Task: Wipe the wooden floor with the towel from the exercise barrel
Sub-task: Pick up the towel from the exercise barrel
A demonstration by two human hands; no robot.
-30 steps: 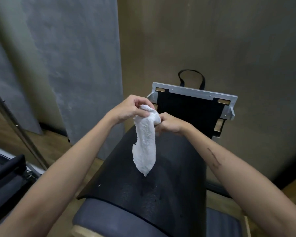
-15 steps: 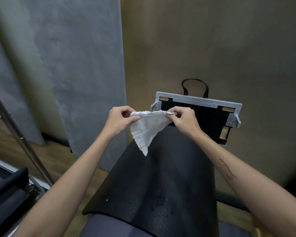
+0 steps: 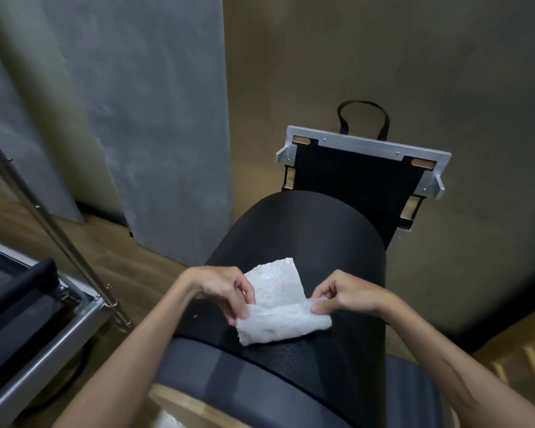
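Both hands have dropped since half a second ago — towel (image 3: 278, 307) no longer stretched in the air, now draped on the barrel (image 3: 309, 242), folded over itself. Left hand (image 3: 220, 288) pinches the towel's left edge between thumb and fingertips; right hand (image 3: 343, 295) pinches the right edge, other fingers loosely curled. Far flap lies beyond the fingers, the thicker fold just below them.

Handling, as a guess: light, soft, limp, not fragile — sags wherever unsupported, probably grips the padded black surface a little. Best taken by bunching the folded middle in one palm, or by the two pinched edges as now.

Count: one towel, one barrel, two hands. Floor (image 3: 155, 261) shows left of the left fingers, unwiped yet.
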